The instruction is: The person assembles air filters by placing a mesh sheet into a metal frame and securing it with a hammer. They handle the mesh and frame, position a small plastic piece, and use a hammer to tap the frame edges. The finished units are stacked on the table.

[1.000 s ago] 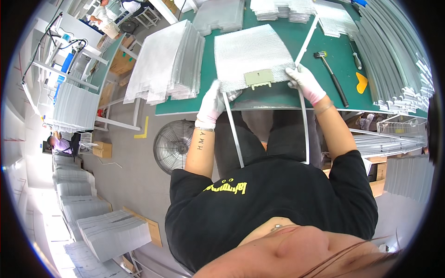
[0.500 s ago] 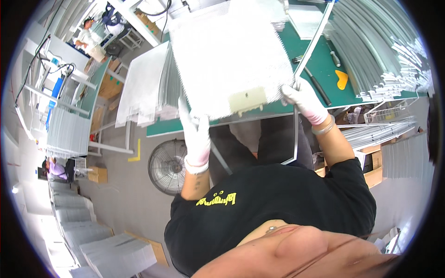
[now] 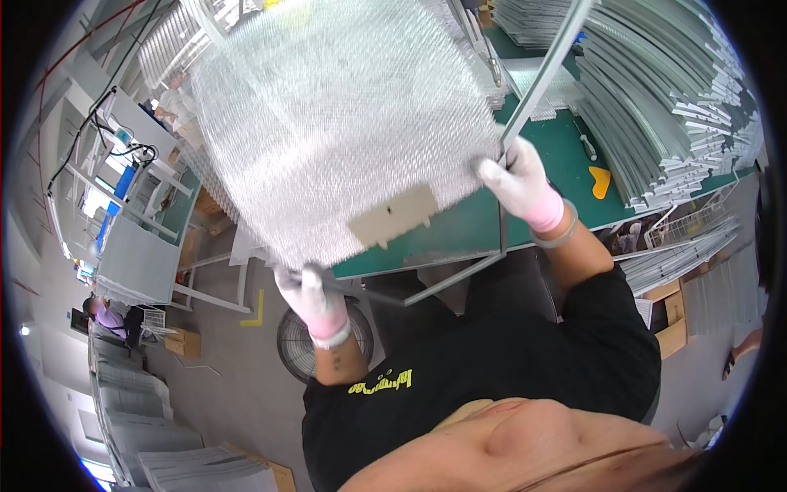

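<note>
While the tilted mesh panel (image 3: 336, 123) extends far and left from the grip, partly above the green table (image 3: 568, 176), the left hand (image 3: 311, 302) clamps its near-left corner, the right hand (image 3: 522, 184) its near-right (metal frame (image 3: 541, 78) included).

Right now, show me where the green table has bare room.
A small patch of green table lies bare between the right hand and the yellow scraper. It is crowded by mesh sheets farther back and the grey stack at right.
</note>
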Demonstrator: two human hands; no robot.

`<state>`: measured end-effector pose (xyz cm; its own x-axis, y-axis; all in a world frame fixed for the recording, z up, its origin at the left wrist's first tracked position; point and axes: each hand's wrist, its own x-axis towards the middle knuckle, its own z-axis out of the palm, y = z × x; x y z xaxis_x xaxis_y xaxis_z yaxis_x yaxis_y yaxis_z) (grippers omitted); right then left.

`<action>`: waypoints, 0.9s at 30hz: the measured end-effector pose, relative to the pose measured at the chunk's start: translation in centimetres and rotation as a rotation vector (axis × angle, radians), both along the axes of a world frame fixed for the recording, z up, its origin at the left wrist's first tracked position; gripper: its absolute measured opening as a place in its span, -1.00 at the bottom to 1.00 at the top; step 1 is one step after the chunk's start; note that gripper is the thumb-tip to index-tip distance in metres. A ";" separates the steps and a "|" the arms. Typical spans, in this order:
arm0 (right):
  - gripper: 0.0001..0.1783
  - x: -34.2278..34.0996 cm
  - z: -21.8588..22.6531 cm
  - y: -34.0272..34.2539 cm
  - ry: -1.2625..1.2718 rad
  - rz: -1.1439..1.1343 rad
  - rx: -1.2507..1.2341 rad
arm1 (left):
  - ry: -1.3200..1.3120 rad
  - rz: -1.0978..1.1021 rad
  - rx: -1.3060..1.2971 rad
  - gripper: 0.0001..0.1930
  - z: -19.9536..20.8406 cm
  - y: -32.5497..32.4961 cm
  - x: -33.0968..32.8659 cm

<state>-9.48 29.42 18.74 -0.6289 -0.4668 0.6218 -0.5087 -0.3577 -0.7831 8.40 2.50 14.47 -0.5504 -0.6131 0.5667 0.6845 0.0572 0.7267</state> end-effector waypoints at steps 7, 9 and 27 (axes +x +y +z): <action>-0.64 -7.2 0.5 -2.4 0.045 -0.337 -0.215 | 0.030 -0.239 -0.222 -0.41 3.5 -4.7 -10.1; -0.66 -7.0 0.6 -2.6 -0.007 -0.324 -0.277 | -0.027 -0.258 -0.255 -0.41 3.6 -4.2 -11.7; -0.76 -9.2 -4.6 -1.5 -0.101 -0.487 -0.182 | -0.121 -0.106 -0.252 -0.63 0.3 -3.1 -13.9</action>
